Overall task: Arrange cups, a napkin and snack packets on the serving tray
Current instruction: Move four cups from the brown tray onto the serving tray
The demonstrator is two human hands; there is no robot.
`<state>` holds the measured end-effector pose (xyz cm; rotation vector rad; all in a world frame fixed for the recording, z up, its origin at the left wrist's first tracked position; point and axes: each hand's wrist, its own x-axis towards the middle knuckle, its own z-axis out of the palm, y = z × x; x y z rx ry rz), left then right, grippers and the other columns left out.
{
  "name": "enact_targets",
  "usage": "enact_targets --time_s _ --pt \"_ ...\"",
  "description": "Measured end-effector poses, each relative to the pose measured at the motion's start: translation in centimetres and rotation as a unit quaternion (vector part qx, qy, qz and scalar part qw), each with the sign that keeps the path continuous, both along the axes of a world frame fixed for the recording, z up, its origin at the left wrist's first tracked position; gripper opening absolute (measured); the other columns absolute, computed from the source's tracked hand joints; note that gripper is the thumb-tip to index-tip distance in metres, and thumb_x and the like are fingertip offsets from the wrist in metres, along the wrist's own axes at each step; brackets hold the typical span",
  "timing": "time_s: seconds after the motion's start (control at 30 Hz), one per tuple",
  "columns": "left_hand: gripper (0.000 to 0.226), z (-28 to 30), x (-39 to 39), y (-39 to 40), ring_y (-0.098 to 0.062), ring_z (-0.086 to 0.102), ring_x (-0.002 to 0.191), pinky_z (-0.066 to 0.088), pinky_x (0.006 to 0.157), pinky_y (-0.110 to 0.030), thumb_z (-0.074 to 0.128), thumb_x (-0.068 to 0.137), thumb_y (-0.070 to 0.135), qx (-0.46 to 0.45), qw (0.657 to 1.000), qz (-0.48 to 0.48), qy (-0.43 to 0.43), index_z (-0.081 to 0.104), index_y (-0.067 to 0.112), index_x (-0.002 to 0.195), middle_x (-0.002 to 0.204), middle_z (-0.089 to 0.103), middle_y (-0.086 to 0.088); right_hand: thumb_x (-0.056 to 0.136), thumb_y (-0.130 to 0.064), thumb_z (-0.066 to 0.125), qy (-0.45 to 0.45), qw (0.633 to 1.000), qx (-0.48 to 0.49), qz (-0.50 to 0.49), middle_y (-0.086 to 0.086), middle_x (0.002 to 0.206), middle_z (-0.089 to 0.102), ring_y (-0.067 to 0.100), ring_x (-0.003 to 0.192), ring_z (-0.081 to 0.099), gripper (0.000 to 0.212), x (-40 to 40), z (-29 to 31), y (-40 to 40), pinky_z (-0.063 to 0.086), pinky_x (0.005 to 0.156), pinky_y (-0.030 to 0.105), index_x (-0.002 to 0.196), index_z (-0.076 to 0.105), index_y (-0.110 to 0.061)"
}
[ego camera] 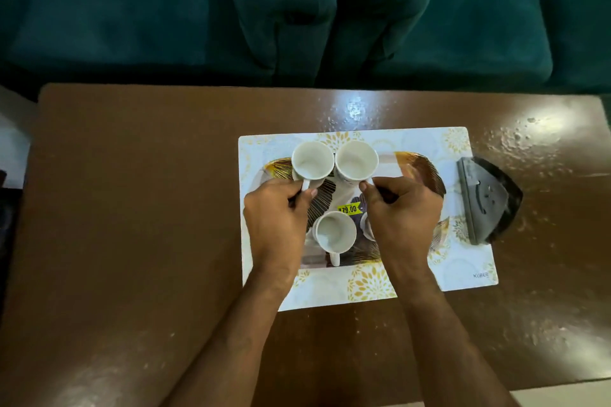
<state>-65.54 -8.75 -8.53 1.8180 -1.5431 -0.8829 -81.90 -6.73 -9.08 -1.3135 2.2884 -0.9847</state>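
We see a brown worktop [132, 208] with a glossy, slightly pitted surface that catches bright reflections along its far and right side. Directly on it, right of centre, lies a white placemat [463, 274] printed with gold flower shapes (the word KUBER sits in its near right corner). Just beside the placemat's right edge, overlapping it a little, rests a dark grey wedge-shaped object [489, 198] we cannot identify. The left half lies bare.
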Motion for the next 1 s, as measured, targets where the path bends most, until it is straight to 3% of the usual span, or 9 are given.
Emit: enact_targets --time_s 0.1,0.37,0.53,0.67,0.73,0.83,0.87,0.93,1.0 --pt "0.029 -0.6 -1.3 0.3 -0.021 0.045 0.058 0.042 0.057 -0.037 0.083 0.088 0.018 0.002 1.000 -0.004 -0.004 0.070 0.005 0.066 0.057 0.047 0.003 0.080 -0.014 0.085 0.005 1.000 0.004 0.001 0.008 0.065 0.076 0.024 0.059 0.069 0.007 -1.4 -0.3 -0.1 0.056 0.057 0.040 0.076 0.082 -0.009" --pt "0.011 -2.1 -1.9 1.3 -0.023 0.068 0.075 0.055 0.069 -0.042 0.082 0.088 0.014 0.034 0.999 -0.018 0.001 0.083 0.004 0.084 0.077 0.075 -0.006 0.078 -0.015 0.087 0.019 0.993 0.084 0.077 0.016 0.071 0.076 0.036 0.068 0.071 0.012 -5.3 -0.8 -1.2 0.058 0.065 0.048 0.075 0.080 -0.006" --pt "0.007 -1.9 -0.8 0.1 -0.024 0.071 0.081 0.057 0.073 -0.039 0.078 0.090 0.006 0.018 0.998 -0.052 -0.041 0.084 0.003 0.087 0.089 0.079 -0.007 0.078 -0.009 0.088 0.009 0.978 0.153 0.141 0.013 0.073 0.079 0.031 0.064 0.072 0.008 -7.7 -0.1 -2.0 0.061 0.071 0.047 0.084 0.084 -0.009" --pt "0.024 -1.7 -0.7 -1.6 -0.028 0.073 0.093 0.058 0.084 -0.034 0.069 0.090 -0.011 -0.004 0.993 -0.082 -0.087 0.083 0.003 0.101 0.103 0.079 -0.012 0.084 0.001 0.081 0.020 0.961 0.214 0.174 0.013 0.085 0.081 0.025 0.065 0.074 0.019 -9.2 -0.1 -2.9 0.059 0.072 0.032 0.098 0.084 -0.011" --pt "0.031 -1.5 -1.1 -2.3 -0.026 0.073 0.099 0.056 0.089 -0.031 0.069 0.090 -0.010 -0.001 0.994 -0.060 -0.088 0.082 0.008 0.112 0.112 0.077 -0.010 0.086 0.006 0.075 0.031 0.962 0.213 0.169 0.013 0.099 0.081 0.026 0.077 0.076 0.029 -9.3 -0.1 -3.4 0.055 0.071 0.027 0.109 0.081 -0.011" --pt "0.032 -1.3 -1.7 -2.3 -0.025 0.076 0.094 0.059 0.092 -0.038 0.077 0.091 0.003 0.022 0.996 0.040 -0.071 0.079 0.014 0.120 0.112 0.078 -0.006 0.090 -0.001 0.073 0.020 0.980 0.164 0.111 0.010 0.114 0.080 0.030 0.086 0.077 0.031 -8.8 0.4 -3.7 0.051 0.065 0.014 0.120 0.077 -0.009" --pt "0.026 -1.2 -1.8 -2.1 -0.024 0.078 0.089 0.061 0.090 -0.039 0.078 0.091 0.010 0.039 0.994 0.086 -0.052 0.080 0.015 0.117 0.106 0.080 -0.004 0.091 -0.006 0.073 0.019 0.986 0.144 0.077 0.010 0.112 0.080 0.030 0.088 0.077 0.028 -8.6 0.6 -3.5 0.052 0.067 0.013 0.118 0.077 -0.008" --pt "0.012 -1.0 -2.2 -1.5 -0.024 0.079 0.079 0.064 0.084 -0.043 0.080 0.092 0.024 0.090 0.982 0.163 0.020 0.081 0.017 0.101 0.090 0.080 -0.002 0.088 -0.023 0.079 0.022 0.992 0.121 0.011 0.008 0.097 0.080 0.027 0.086 0.075 0.023 -8.0 0.9 -2.9 0.053 0.074 0.025 0.106 0.077 -0.009" --pt "0.018 -0.7 -2.7 -0.9 -0.024 0.079 0.073 0.065 0.078 -0.048 0.082 0.088 0.036 0.134 0.968 0.198 0.075 0.078 0.019 0.087 0.078 0.078 0.000 0.081 -0.041 0.084 0.003 0.990 0.135 -0.032 0.002 0.079 0.075 0.023 0.075 0.072 0.031 -7.5 1.0 -2.2 0.053 0.072 0.031 0.090 0.072 -0.014"
